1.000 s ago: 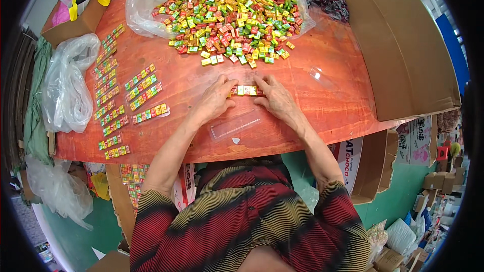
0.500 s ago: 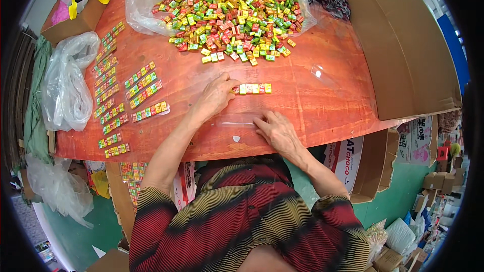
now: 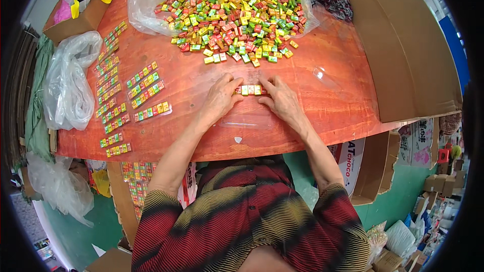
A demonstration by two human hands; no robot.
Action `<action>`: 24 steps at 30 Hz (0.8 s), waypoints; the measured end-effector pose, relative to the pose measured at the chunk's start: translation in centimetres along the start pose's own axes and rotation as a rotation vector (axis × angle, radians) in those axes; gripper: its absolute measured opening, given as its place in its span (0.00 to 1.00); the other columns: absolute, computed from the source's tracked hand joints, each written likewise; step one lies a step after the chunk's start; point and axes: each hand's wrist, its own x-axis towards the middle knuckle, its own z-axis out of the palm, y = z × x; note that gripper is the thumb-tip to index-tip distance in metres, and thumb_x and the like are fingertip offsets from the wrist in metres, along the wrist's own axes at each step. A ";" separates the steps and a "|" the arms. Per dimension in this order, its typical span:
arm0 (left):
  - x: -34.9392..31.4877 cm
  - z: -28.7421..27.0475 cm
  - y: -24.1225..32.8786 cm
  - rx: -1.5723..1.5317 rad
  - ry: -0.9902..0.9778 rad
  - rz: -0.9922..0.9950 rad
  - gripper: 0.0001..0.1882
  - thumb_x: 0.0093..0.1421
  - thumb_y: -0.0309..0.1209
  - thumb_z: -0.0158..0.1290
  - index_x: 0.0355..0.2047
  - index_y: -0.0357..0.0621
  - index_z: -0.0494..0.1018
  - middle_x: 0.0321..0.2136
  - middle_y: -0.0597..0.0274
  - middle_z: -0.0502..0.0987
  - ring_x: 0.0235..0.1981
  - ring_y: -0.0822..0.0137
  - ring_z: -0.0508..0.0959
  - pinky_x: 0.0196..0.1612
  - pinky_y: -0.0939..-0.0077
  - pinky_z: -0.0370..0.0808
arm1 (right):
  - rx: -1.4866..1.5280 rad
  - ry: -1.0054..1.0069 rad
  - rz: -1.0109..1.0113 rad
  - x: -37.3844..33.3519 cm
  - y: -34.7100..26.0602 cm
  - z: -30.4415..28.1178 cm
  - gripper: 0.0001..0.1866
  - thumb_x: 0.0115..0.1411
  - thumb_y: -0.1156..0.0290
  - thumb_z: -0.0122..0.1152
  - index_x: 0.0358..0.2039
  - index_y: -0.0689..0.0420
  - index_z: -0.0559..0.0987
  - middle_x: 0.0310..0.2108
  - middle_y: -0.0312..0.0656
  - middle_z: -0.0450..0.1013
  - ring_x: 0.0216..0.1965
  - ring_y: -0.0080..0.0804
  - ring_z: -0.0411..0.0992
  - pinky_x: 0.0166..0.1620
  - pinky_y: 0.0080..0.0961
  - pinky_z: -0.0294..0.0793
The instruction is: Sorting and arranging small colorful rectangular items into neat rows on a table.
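Note:
A short row of small candy-like boxes, yellow, white and red, lies on the red table between my hands. My left hand has its thumb and fingers pinched on the left end. At the right end, my right hand grips the row the same way, and its fingers hide the last boxes. A clear plastic tray lies just nearer to me. Beyond the row, a large heap of loose boxes in red, yellow and green spills out of a clear plastic bag.
Several finished-looking rows of boxes lie on the table's left side. Crumpled clear plastic and a cardboard box stand beyond them. A tall cardboard sheet walls the right side. A small white scrap lies near the front edge.
My right hand has moved up from beside the clear tray to the right end of the row. My left hand stays at the left end.

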 end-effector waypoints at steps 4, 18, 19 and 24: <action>-0.4 -0.1 -0.2 -0.005 0.025 -0.001 0.25 0.42 0.26 0.59 0.43 0.41 0.68 0.33 0.55 0.67 0.37 0.55 0.70 0.40 0.66 0.68 | 0.050 -0.007 0.028 -0.2 0.3 0.0 0.33 0.44 0.69 0.64 0.53 0.54 0.64 0.43 0.49 0.64 0.43 0.45 0.67 0.42 0.33 0.68; -0.4 -0.3 -0.5 -0.040 0.020 0.013 0.28 0.42 0.27 0.60 0.46 0.40 0.66 0.36 0.54 0.67 0.39 0.54 0.69 0.41 0.65 0.68 | 0.031 -0.007 0.067 -0.1 0.3 -0.2 0.35 0.44 0.66 0.65 0.53 0.55 0.63 0.46 0.48 0.63 0.44 0.46 0.66 0.44 0.34 0.68; -0.4 -0.3 -0.5 -0.036 0.022 0.014 0.28 0.42 0.27 0.60 0.46 0.40 0.66 0.36 0.54 0.67 0.39 0.54 0.69 0.41 0.65 0.68 | 0.032 -0.007 0.065 -0.1 0.3 -0.1 0.35 0.44 0.66 0.65 0.53 0.55 0.63 0.46 0.48 0.63 0.44 0.46 0.66 0.44 0.34 0.68; -0.3 -0.2 -0.4 -0.038 0.018 0.007 0.28 0.42 0.27 0.60 0.46 0.42 0.66 0.35 0.54 0.66 0.38 0.54 0.69 0.41 0.65 0.68 | 0.010 0.013 0.059 0.0 0.1 0.2 0.32 0.44 0.65 0.65 0.52 0.51 0.66 0.44 0.46 0.64 0.43 0.43 0.68 0.41 0.33 0.69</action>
